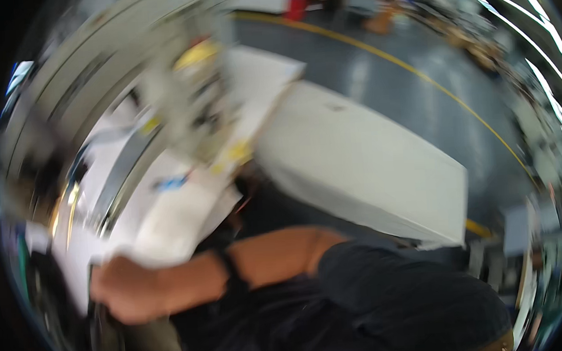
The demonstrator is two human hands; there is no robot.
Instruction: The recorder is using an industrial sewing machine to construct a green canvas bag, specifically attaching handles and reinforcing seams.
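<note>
Grey-brown and rounded, a blurred shape (pixel 153 347) sits at the near side of the flat white desk (pixel 199 200), just below the person's bare right hand (pixel 127 288). The fingers look curled, but I cannot tell whether that grip holds anything; I'd advise unhurried movement, forearm clear of the small blue item (pixel 171 183) on the desk.

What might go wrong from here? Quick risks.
1. The right hand is blurred, so its grip can't be checked; a slip might go unseen.
2. The dark wristband appears near the white work surface in this view; it might snag on the edge.
3. The small blue thing on that surface might get knocked by a sweeping arm.
</note>
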